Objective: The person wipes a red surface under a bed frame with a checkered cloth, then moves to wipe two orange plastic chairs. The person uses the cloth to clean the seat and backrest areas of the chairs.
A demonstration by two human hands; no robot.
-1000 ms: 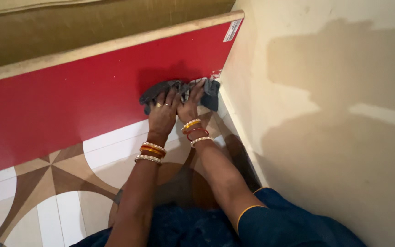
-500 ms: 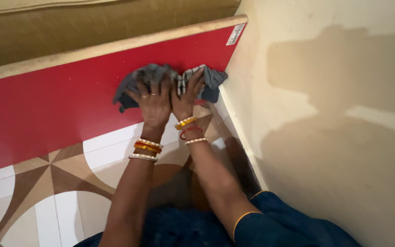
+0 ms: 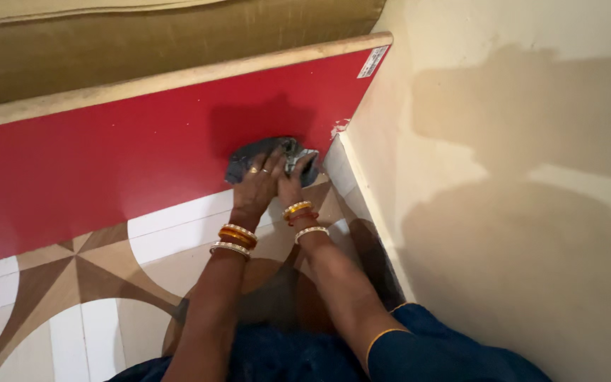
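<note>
A grey cloth (image 3: 263,152) is bunched against the lower part of a red panel (image 3: 121,155), close to the corner with the wall. My left hand (image 3: 257,185) presses flat on the cloth, a ring on one finger and bangles at the wrist. My right hand (image 3: 295,182) presses on the cloth's right part, right beside the left hand, also with bangles. Both forearms reach forward from the bottom of the view. Most of the cloth is hidden under my fingers.
A wooden strip (image 3: 178,78) tops the red panel, with a tan cushion (image 3: 143,35) behind it. A cream wall (image 3: 503,177) stands on the right. The floor (image 3: 100,283) has brown and white patterned tiles. Blue fabric (image 3: 426,354) lies at the bottom.
Both hands have slid the cloth down the red panel, from mid-height to near the floor edge. The cloth is now bunched smaller under the fingers.
</note>
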